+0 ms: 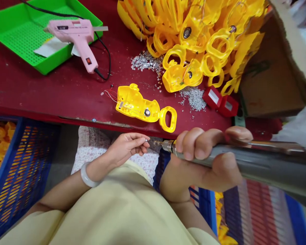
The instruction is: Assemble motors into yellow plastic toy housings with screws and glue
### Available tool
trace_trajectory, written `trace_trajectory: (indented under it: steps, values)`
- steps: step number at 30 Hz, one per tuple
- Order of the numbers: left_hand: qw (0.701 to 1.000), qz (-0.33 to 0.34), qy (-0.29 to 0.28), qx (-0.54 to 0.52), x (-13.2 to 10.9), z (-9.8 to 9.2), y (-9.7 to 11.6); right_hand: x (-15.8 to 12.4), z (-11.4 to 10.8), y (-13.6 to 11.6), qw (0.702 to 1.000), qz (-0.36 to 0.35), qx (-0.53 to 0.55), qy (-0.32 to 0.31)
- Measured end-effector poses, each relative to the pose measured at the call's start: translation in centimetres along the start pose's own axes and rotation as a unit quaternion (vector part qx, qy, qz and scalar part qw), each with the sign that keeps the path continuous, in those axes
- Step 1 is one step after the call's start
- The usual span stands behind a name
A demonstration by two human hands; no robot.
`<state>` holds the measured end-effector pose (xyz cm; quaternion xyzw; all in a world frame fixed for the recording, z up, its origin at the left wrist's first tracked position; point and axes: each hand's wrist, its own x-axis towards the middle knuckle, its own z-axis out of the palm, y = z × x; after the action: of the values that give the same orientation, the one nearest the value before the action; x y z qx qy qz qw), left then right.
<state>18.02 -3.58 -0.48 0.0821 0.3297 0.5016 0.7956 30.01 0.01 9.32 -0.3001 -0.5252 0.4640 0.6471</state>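
Note:
My left hand (132,146) pinches a tiny silvery piece, apparently a screw (146,140), between thumb and fingertips. Just to its right is the metal tip of a power screwdriver (206,154), its grey body lying almost level. My right hand (206,149) is wrapped around that screwdriver near its front end. Beyond both hands, at the table's front edge, lies an open yellow plastic shell (137,103) with a ring-shaped handle, a round metal part inside and thin red and white wires at its left end. Neither hand touches the shell.
A pink glue gun (78,37) rests across a green tray (47,66) on the red table (73,93). Many yellow shells (188,20) are heaped at the back. Near them lie small metal pieces (146,61), a screw pile (195,98) and a red block (220,101). Blue crates (20,163) flank my lap.

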Motion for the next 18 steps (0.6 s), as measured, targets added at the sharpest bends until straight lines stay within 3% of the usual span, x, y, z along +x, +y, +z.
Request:
trace_trajectory:
  steps: [9,18]
  values:
    - [0.999,0.035,0.022,0.017,0.0,0.5,-0.3,-0.2,-0.3,0.4,1.0,-0.006,-0.009,-0.015]
    - [0.998,0.058,-0.007,-0.014,0.4,1.1,-0.8,0.0,-0.5,0.4,0.999,-0.037,0.008,-0.016]
